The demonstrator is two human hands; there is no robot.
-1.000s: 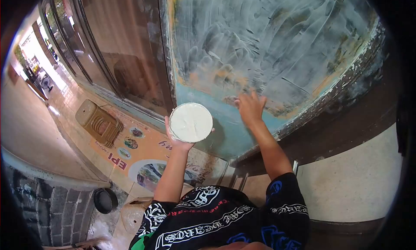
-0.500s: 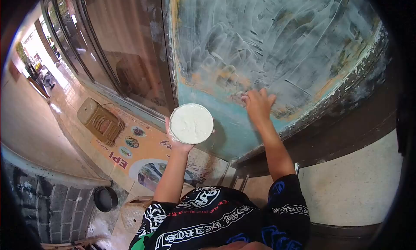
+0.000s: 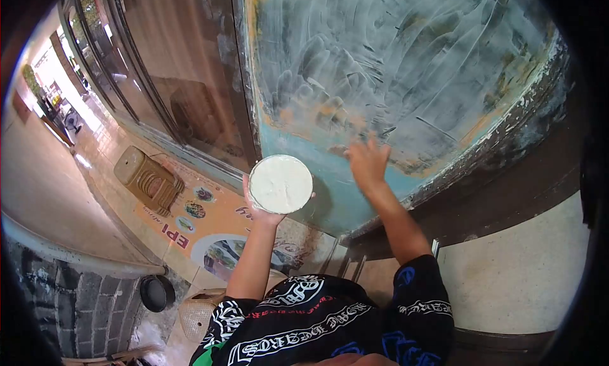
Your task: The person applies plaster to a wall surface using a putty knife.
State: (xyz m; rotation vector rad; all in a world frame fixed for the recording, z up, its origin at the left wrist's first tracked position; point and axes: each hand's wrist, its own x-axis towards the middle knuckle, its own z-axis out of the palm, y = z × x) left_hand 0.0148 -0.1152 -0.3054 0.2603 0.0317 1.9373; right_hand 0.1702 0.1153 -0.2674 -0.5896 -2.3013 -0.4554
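My left hand (image 3: 266, 217) holds a round tub from below and behind, its rim ringing a pale off-white paste (image 3: 280, 184). Fingers show at both sides of the tub. My right hand (image 3: 369, 166) is at the lower part of a blue-green panel (image 3: 311, 163), close to its smeared surface. Motion blurs its fingertips; some fingers look spread, and I cannot make out whether anything is in them. Whitish streaks (image 3: 355, 68) cover the upper panel, with orange-brown patches along its edges.
A dark-framed glass window (image 3: 190, 80) adjoins the panel on the left. Below lie a printed orange banner (image 3: 168, 217) and a tan plastic stool (image 3: 149, 179). A black round pan (image 3: 157, 293) sits near a grey block wall (image 3: 89, 302) at lower left.
My right hand has shifted slightly left and down along the panel, its fingers now more blurred. My left hand and the tub stay almost in place.
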